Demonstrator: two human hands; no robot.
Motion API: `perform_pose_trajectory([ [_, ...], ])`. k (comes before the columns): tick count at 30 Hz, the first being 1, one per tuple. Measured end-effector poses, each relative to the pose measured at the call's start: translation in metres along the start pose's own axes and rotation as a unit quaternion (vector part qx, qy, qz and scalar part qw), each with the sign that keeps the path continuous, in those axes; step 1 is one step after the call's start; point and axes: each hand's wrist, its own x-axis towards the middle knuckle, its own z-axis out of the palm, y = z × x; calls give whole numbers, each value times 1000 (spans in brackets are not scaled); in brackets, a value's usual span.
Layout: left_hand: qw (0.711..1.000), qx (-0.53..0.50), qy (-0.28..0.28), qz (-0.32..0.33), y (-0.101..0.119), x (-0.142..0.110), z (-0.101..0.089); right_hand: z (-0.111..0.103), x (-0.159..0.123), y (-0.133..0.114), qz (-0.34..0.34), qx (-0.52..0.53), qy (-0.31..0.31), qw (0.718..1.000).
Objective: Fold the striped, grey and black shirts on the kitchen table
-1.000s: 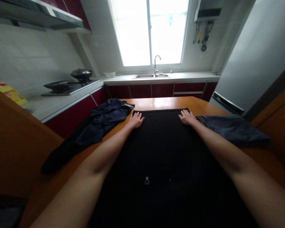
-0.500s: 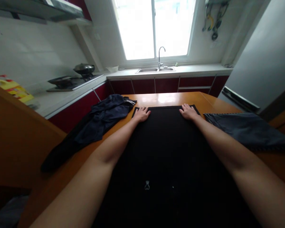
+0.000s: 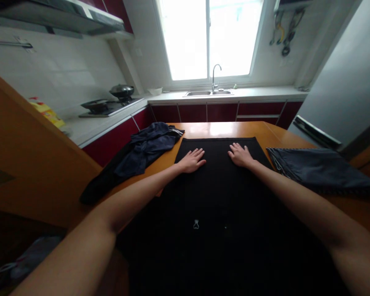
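A black garment (image 3: 216, 189), its exact kind unclear, lies spread flat over the wooden table (image 3: 216, 129), with a small pale heart-shaped mark on it. My left hand (image 3: 191, 160) rests palm down on its upper left part, fingers spread. On the upper right part my right hand (image 3: 240, 155) lies flat too, fingers apart. The garment's straight far hem shows beyond both hands; its near end runs out of the picture.
Crumpled dark blue clothing (image 3: 151, 144) lies at the table's left edge. A folded grey-blue cloth (image 3: 320, 166) is on the right. Behind are a sink (image 3: 199, 93), a stove with a lidded wok (image 3: 122, 91), and a fridge (image 3: 342, 82) at right.
Both hands have slid from near the far hem toward me and closer together over the black garment. The camera view has turned slightly left.
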Motion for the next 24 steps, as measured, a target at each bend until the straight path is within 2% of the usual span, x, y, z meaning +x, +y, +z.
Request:
perform_pose_trajectory([
  [2, 998, 2, 6, -67, -20, -10, -18, -15, -8, 11, 36, -10, 30, 999],
  [3, 996, 4, 14, -85, -22, -16, -25, -22, -13, 10, 39, -12, 41, 998],
  [5, 997, 7, 31, -77, -10, -31, -31, -31, -30, -5, 19, -4, 48, 999],
  [6, 998, 6, 39, -54, 4, -41, -31, -33, -42, -17, 0, 6, 45, 999],
  [8, 998, -6, 53, 34, 42, -68, -23, -33, -73, -47, -47, 29, 34, 998],
  [10, 991, -15, 36, 125, 82, -99, -10, -32, -110, -76, -90, 38, 25, 995],
  [12, 987, -27, 3, 160, 113, -130, 2, -31, -147, -98, -107, 20, 17, 994],
  [14, 984, -37, -22, 171, 132, -153, 13, -32, -180, -112, -104, -14, 22, 994],
  [18, 985, -31, 13, 168, 141, -176, 29, -30, -221, -125, -86, -15, 13, 996],
  [20, 986, -27, 27, 160, 141, -178, 33, -24, -230, -129, -95, 12, 1, 995],
  [24, 988, -35, -3, 149, 140, -178, 31, -7, -236, -131, -94, 52, -23, 994],
])
